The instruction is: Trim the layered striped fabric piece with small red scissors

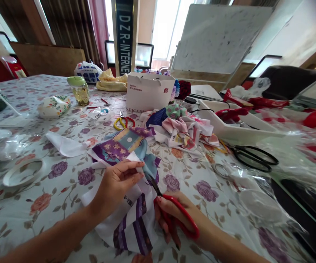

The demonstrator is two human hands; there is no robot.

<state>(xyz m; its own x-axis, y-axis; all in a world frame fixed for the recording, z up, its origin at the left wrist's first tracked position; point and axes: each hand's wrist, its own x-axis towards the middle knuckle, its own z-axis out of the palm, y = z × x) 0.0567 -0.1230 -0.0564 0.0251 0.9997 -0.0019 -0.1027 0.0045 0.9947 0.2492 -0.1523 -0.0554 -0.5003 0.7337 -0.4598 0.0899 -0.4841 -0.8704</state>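
Note:
My left hand (119, 186) pinches the upper edge of a white piece of fabric (108, 224) printed with purple stripes and a small black label. In my right hand (180, 212) is a pair of red-handled scissors (184, 219), with its blades pointing up and left at the fabric's edge by my left fingertips. How far the blades are apart is hard to make out. Just beyond lie purple, blue and yellow patterned fabric pieces (119, 144), partly behind my left hand. A white scrap (66, 144) rests to their left.
A fabric heap (185, 128) lies ahead, with a white paper bag (149, 93) behind it. Yellow and red-handled tools (123, 122) lie nearby. Right are black scissors (254, 157) and a white tray (229, 128); left are a tape roll (7, 179) and a jar (78, 91).

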